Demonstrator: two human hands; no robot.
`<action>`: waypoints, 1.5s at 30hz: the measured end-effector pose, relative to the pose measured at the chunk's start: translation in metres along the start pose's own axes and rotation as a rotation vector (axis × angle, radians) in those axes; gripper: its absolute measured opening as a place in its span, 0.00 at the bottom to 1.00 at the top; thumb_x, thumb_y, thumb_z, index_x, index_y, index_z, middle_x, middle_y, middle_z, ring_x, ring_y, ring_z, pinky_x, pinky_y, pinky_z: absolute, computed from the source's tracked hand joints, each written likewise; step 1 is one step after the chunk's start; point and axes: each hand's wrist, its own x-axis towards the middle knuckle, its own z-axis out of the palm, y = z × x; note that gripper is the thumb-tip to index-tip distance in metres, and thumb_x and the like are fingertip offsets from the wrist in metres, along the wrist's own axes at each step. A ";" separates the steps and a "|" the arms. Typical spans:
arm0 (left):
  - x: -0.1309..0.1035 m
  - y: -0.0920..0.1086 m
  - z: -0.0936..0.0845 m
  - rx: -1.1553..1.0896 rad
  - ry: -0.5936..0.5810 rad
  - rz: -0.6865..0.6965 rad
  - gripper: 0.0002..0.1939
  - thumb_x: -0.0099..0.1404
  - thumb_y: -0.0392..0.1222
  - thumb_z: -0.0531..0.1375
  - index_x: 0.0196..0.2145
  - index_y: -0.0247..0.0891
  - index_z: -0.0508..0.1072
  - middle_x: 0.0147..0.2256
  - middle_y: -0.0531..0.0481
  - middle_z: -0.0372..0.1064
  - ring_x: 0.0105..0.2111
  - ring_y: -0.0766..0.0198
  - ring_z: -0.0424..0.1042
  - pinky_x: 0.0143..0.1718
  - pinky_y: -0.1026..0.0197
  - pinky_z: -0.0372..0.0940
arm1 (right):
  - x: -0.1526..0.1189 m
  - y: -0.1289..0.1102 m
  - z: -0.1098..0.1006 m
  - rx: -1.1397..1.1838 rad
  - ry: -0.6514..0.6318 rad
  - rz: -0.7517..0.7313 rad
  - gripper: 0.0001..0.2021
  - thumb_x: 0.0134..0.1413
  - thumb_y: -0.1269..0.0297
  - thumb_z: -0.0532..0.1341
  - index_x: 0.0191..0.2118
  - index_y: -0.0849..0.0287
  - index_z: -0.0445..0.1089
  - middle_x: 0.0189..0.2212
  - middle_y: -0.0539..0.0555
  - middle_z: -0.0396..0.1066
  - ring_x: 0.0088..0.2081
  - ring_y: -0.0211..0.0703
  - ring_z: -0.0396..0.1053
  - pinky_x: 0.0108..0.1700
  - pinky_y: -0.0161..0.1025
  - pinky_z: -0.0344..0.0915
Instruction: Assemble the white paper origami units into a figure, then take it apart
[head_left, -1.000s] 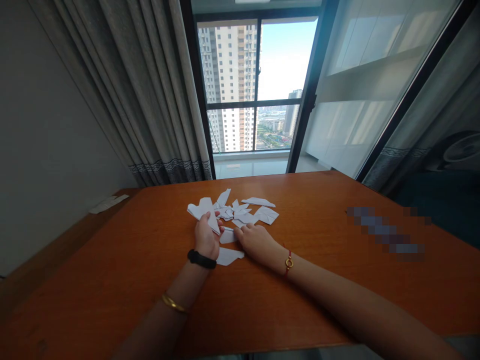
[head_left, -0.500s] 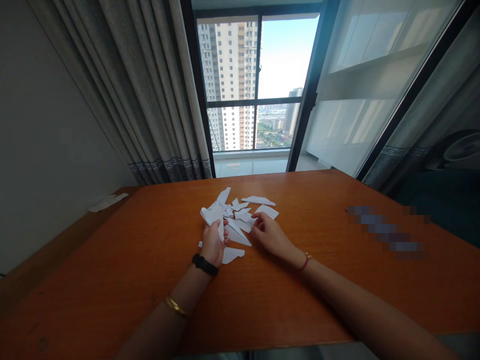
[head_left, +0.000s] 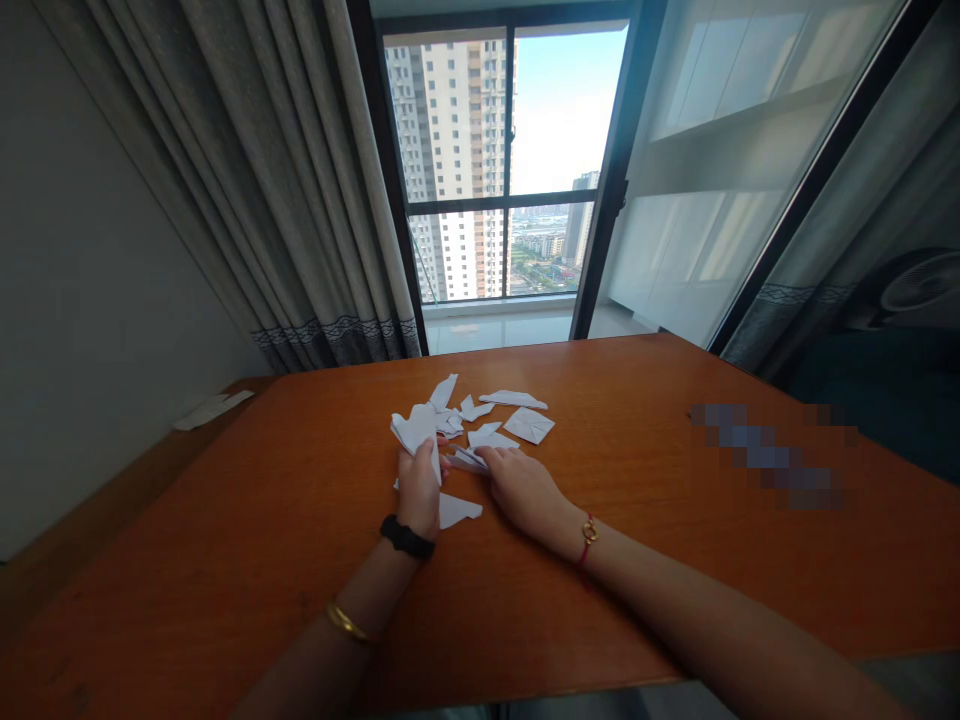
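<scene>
Several white paper pieces lie loosely spread in the middle of the wooden table. My left hand [head_left: 420, 487] is closed round a bundle of white paper [head_left: 417, 428], thumb on top. Just right of it, my right hand [head_left: 523, 490] pinches a folded paper piece [head_left: 469, 459] that points toward my left hand. Beyond my right hand lie a squarish paper piece [head_left: 530, 425] and a long narrow one [head_left: 514, 399]. Another piece [head_left: 459, 511] rests on the table beside my left wrist.
The brown table [head_left: 300, 560] reaches toward a window at the back. A blurred-out object [head_left: 765, 450] lies on its right side. At the far left, a pale strip [head_left: 214, 410] rests on a ledge by the wall. Grey curtains [head_left: 315, 200] hang behind.
My right hand has moved left and taken hold of a folded paper piece. The view has shifted slightly. My left hand still holds its paper bundle.
</scene>
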 end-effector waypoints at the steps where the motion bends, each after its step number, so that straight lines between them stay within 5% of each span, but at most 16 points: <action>1: -0.001 0.001 0.000 0.041 -0.008 0.075 0.09 0.57 0.41 0.58 0.33 0.33 0.68 0.25 0.53 0.68 0.17 0.74 0.60 0.18 0.70 0.56 | -0.001 0.003 0.000 0.057 0.039 0.025 0.19 0.55 0.77 0.49 0.51 0.59 0.62 0.41 0.59 0.70 0.43 0.48 0.66 0.43 0.40 0.60; 4: -0.003 0.003 0.000 0.115 -0.056 0.221 0.12 0.57 0.45 0.58 0.35 0.33 0.68 0.24 0.53 0.67 0.19 0.73 0.61 0.20 0.69 0.59 | 0.003 0.014 0.001 0.401 0.190 0.176 0.20 0.52 0.74 0.52 0.51 0.59 0.58 0.39 0.57 0.69 0.38 0.45 0.68 0.41 0.41 0.62; 8: -0.006 -0.002 0.001 0.050 -0.151 0.037 0.15 0.57 0.46 0.58 0.39 0.35 0.64 0.31 0.50 0.69 0.18 0.73 0.62 0.15 0.70 0.55 | 0.014 0.024 0.002 1.209 0.250 0.536 0.18 0.44 0.73 0.56 0.44 0.57 0.55 0.27 0.47 0.65 0.24 0.38 0.65 0.25 0.34 0.61; 11: -0.007 -0.006 0.003 -0.012 -0.203 -0.072 0.18 0.57 0.44 0.59 0.43 0.38 0.62 0.35 0.50 0.69 0.18 0.73 0.63 0.13 0.72 0.51 | 0.019 0.025 0.000 1.474 0.223 0.682 0.17 0.39 0.74 0.56 0.39 0.56 0.55 0.19 0.43 0.59 0.19 0.34 0.58 0.19 0.30 0.51; 15: -0.008 -0.007 0.004 -0.070 -0.262 -0.143 0.17 0.59 0.44 0.59 0.44 0.39 0.62 0.34 0.50 0.70 0.18 0.74 0.62 0.13 0.73 0.49 | 0.016 0.021 -0.005 1.499 0.201 0.617 0.10 0.44 0.65 0.61 0.32 0.56 0.57 0.16 0.42 0.56 0.17 0.31 0.52 0.19 0.30 0.47; 19: -0.011 -0.009 0.007 -0.120 -0.294 -0.141 0.18 0.62 0.48 0.59 0.46 0.37 0.64 0.39 0.45 0.71 0.23 0.71 0.66 0.18 0.70 0.59 | 0.010 0.013 -0.012 1.518 0.118 0.438 0.15 0.49 0.51 0.60 0.30 0.59 0.64 0.22 0.49 0.67 0.21 0.35 0.60 0.23 0.34 0.54; 24: -0.025 -0.008 0.012 -0.171 -0.383 -0.152 0.21 0.61 0.48 0.61 0.50 0.40 0.66 0.49 0.44 0.69 0.44 0.59 0.71 0.40 0.60 0.69 | 0.004 -0.002 -0.011 1.474 0.116 0.306 0.16 0.46 0.52 0.65 0.33 0.62 0.71 0.31 0.53 0.72 0.35 0.43 0.67 0.38 0.38 0.62; 29: -0.036 -0.003 0.015 -0.188 -0.440 -0.133 0.23 0.61 0.49 0.61 0.52 0.41 0.67 0.52 0.44 0.68 0.50 0.56 0.68 0.49 0.55 0.66 | 0.002 -0.003 -0.004 1.477 0.210 0.320 0.19 0.43 0.52 0.66 0.37 0.60 0.68 0.32 0.52 0.72 0.32 0.41 0.66 0.36 0.37 0.62; 34: -0.032 -0.007 0.014 -0.115 -0.447 -0.112 0.24 0.60 0.52 0.61 0.52 0.42 0.66 0.50 0.46 0.69 0.48 0.58 0.69 0.47 0.58 0.66 | 0.000 0.000 -0.006 1.220 0.293 0.373 0.19 0.46 0.47 0.63 0.26 0.60 0.66 0.23 0.50 0.68 0.26 0.38 0.61 0.30 0.35 0.58; 41: -0.029 -0.023 0.007 0.058 -0.480 -0.086 0.29 0.59 0.63 0.56 0.43 0.32 0.72 0.25 0.46 0.72 0.29 0.59 0.72 0.28 0.62 0.66 | -0.001 -0.008 -0.008 1.386 0.036 0.322 0.19 0.43 0.47 0.64 0.26 0.59 0.63 0.15 0.45 0.64 0.15 0.32 0.58 0.19 0.32 0.52; 45: -0.034 -0.019 0.010 -0.014 -0.608 -0.111 0.34 0.57 0.67 0.54 0.44 0.32 0.71 0.25 0.45 0.71 0.25 0.60 0.71 0.24 0.61 0.64 | 0.001 -0.007 -0.004 1.369 0.047 0.314 0.20 0.41 0.49 0.66 0.29 0.58 0.61 0.15 0.45 0.65 0.16 0.34 0.61 0.19 0.32 0.58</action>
